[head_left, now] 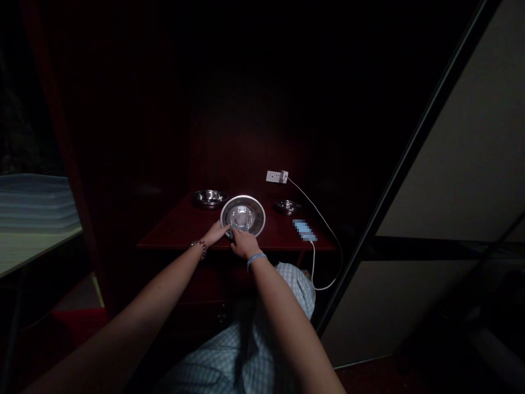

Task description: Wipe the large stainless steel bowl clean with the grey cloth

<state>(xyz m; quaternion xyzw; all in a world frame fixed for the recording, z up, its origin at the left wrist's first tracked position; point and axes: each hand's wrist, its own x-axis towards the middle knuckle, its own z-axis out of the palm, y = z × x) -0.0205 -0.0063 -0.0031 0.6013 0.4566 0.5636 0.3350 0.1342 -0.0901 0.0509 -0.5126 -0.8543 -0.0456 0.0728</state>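
Blue-checked clothing [232,350] sits under both forearms. Left hand [215,233] with beaded bracelet [198,247] and right hand [245,244] with blue wristband [256,260] meet at near rim of round steel bowl [243,216]: no long axis, open side up toward camera, at front edge of dark red shelf [176,232]. Fingers look pressed together over rim; exact grip too dim to tell. Smaller steel bowls [210,198] [288,207] sit either side behind.

Seemingly no readable text anywhere
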